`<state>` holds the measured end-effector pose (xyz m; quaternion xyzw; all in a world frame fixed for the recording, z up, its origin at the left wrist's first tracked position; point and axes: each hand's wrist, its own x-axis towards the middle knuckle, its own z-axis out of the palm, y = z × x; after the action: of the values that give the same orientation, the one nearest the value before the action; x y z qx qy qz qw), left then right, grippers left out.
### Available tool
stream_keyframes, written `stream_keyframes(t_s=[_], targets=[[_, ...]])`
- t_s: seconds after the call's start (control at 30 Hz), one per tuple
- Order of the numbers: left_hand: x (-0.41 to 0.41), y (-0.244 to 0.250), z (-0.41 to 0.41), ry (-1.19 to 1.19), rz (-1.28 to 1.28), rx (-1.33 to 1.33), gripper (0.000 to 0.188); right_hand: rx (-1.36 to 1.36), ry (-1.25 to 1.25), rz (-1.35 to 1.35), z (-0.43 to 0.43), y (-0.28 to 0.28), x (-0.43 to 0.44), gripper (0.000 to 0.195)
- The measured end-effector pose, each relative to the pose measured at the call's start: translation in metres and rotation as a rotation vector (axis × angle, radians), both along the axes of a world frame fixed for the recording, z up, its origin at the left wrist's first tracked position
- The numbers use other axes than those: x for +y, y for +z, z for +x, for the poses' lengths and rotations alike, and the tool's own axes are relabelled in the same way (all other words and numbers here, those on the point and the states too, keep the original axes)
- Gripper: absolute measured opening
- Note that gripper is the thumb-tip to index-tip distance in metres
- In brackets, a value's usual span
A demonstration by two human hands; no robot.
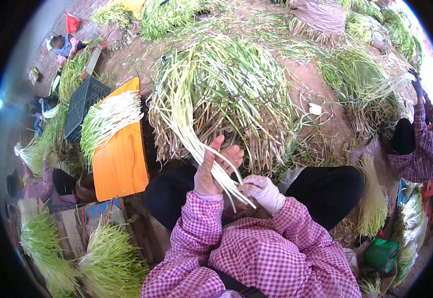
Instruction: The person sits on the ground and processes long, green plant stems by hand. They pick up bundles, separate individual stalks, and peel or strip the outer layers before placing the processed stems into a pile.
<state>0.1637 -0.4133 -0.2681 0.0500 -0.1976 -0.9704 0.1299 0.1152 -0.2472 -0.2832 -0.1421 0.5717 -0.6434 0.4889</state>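
A thin bundle of long white-and-pale-green stalks (197,149), which look like garlic greens, lies across the palm of my left hand (212,169). My left thumb is up on one side of the bundle and the half-curled fingers are on the other. In a whitish glove, my right hand (263,192) pinches at the white lower ends near one curved stalk. The bundle's leafy tops trail over a big heap of unpeeled stalks (231,85) before me, whose brown, dry-skinned bases face my knees.
On my left, an orange board (121,171) bears a pile of cleaned white stalks (114,115), beside a dark plastic crate (86,97). Tied-looking bundles (112,257) lie lower left. People work at both sides, one in a checked sleeve (421,130). A green container (382,255) stands lower right.
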Motion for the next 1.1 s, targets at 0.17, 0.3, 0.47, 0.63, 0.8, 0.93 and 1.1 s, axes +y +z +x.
stream_keyframes(t_s=[0.17, 0.3, 0.47, 0.63, 0.8, 0.93, 1.1], targets=[[0.003, 0.003, 0.003, -0.136, -0.1, 0.173, 0.049, -0.088, 0.119, -0.015, 0.003, -0.006, -0.002, 0.015], [-0.014, 0.029, -0.005, -0.017, -0.195, -0.246, 0.05, 0.443, 0.253, -0.013, -0.037, 0.0, 0.007, 0.015], [-0.071, 0.134, -0.041, 0.109, -0.419, 0.036, 0.06, 0.94, -0.484, 0.502, -0.155, 0.012, 0.005, 0.027], [-0.09, 0.172, -0.067, 0.184, -0.655, 0.236, 0.04, 1.117, -0.352, 0.55, -0.218, -0.025, -0.029, 0.094], [-0.083, 0.087, -0.079, 0.088, -0.219, -0.333, 0.034, 0.894, -0.338, 0.498, -0.22, -0.047, -0.045, 0.096], [-0.095, 0.051, -0.075, 0.224, -0.233, -0.48, 0.032, 1.251, -0.188, 0.784, -0.202, -0.037, -0.051, 0.051], [-0.098, 0.052, -0.066, 0.187, -0.269, -0.424, 0.033, 0.84, -0.463, 0.425, -0.189, 0.006, -0.055, 0.027]])
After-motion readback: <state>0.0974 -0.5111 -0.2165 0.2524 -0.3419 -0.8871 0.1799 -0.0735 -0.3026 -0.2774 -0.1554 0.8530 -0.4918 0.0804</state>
